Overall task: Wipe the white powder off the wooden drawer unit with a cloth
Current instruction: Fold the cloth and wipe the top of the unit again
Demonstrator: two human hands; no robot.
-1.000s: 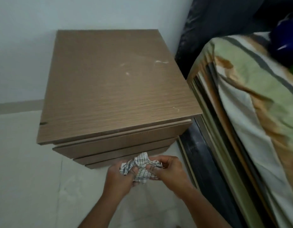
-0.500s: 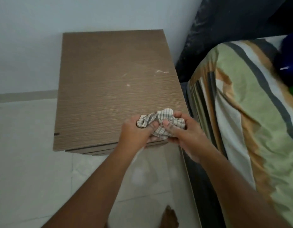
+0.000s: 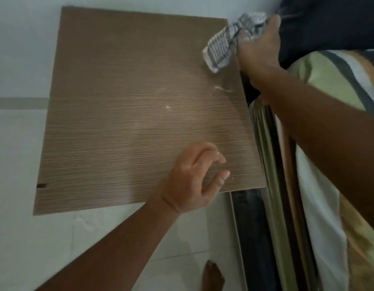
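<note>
Clutching cloth (image 3: 228, 45), right hand (image 3: 259, 47)

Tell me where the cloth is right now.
In the head view the checked cloth is bunched in the right hand at the far right corner of the drawer unit top, beyond the white powder streak.

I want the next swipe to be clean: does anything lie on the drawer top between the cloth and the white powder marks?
Nothing visible does. The right hand holds the checked cloth at the drawer unit's far right corner; bare wood separates it from the powder streak and powder spot. The empty left hand rests at the near edge, off that path.
</note>
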